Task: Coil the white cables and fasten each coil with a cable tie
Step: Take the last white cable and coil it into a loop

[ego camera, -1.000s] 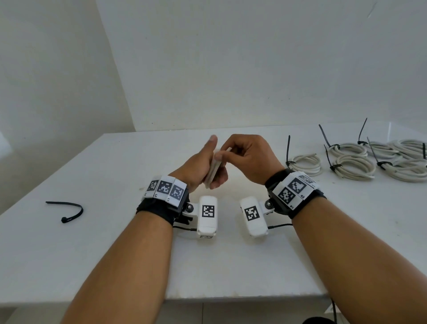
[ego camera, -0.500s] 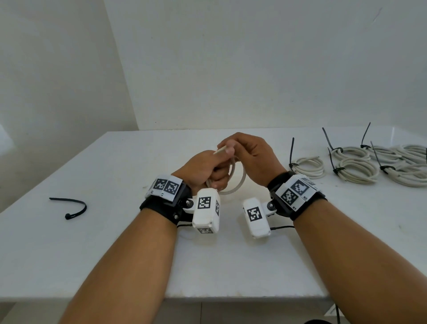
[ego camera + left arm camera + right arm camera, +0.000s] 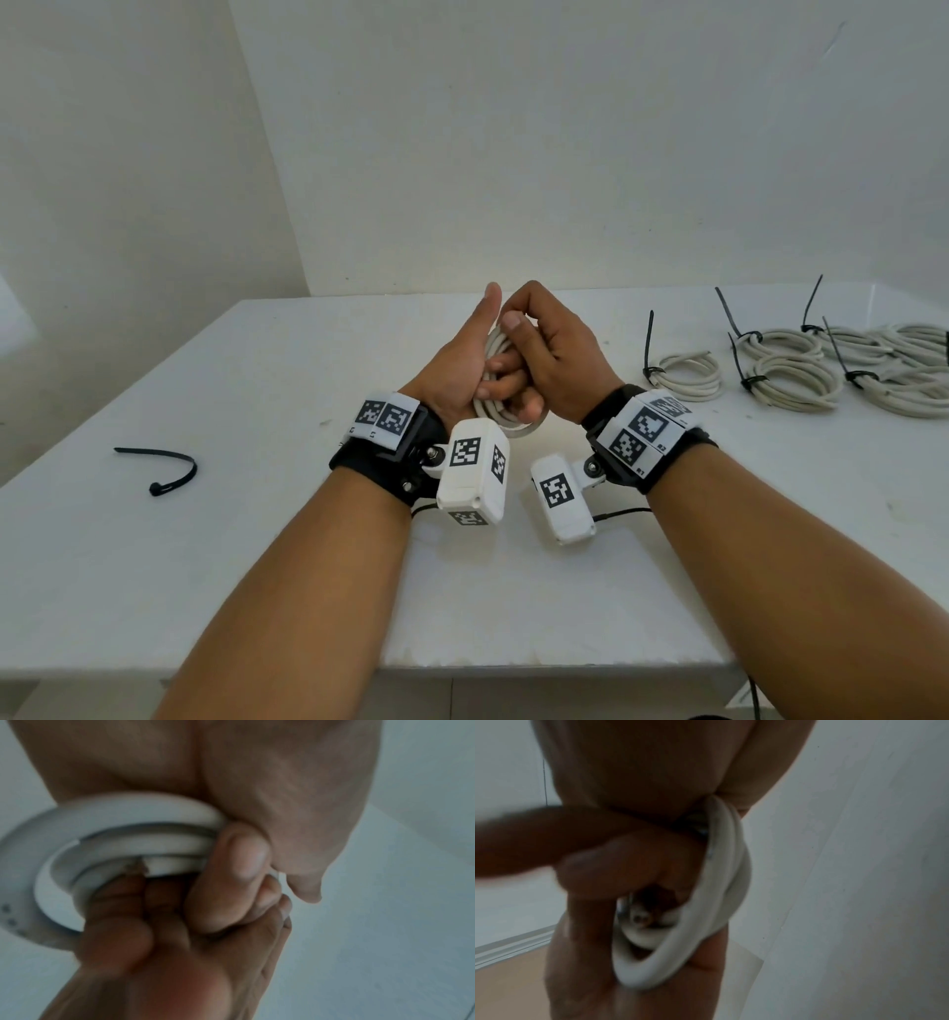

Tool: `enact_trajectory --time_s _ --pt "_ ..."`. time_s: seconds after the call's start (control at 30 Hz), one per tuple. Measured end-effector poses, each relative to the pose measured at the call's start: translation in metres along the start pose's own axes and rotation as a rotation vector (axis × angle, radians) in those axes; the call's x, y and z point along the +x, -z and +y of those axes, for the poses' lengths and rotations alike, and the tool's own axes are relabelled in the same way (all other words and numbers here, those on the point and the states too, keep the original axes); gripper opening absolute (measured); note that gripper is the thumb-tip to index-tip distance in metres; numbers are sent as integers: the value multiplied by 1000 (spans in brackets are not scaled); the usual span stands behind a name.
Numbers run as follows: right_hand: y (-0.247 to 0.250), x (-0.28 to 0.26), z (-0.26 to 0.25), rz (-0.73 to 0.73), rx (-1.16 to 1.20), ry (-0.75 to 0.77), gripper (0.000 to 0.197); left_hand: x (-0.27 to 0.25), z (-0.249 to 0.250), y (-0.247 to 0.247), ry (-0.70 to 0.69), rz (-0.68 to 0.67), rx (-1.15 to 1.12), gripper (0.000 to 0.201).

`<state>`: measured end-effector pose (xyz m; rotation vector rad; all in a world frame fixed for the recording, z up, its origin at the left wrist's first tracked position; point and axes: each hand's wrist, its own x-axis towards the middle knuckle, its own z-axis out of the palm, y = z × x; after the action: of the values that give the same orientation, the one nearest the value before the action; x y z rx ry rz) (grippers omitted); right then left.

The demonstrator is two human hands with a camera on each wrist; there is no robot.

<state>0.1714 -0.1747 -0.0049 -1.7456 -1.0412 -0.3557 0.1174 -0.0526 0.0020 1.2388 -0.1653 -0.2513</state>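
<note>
Above the white surface (image 3: 257,565), the left hand (image 3: 457,370) and right hand (image 3: 549,354) both clasp one coiled white cable (image 3: 495,349) between them (each grip curled round its loops), with a loose black cable tie (image 3: 164,465) lying well apart to the left and tied coils (image 3: 791,370) at the right.

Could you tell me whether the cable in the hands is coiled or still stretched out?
Coiled: the white cable lies in stacked loops, held between the left hand and right hand; no tie on it.
</note>
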Motion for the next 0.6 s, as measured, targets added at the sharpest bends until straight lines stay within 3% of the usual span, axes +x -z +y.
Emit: enact_trajectory --time_s 0.3,0.47,0.6 --pt "0 -2 -2 80 43 -32 14 3 7 1 61 61 14 76" --pt "12 6 8 159 146 -140 16 -3 13 12 155 -90 -30 66" --pt "14 5 9 79 284 -194 16 -2 12 17 140 -107 -3 53"
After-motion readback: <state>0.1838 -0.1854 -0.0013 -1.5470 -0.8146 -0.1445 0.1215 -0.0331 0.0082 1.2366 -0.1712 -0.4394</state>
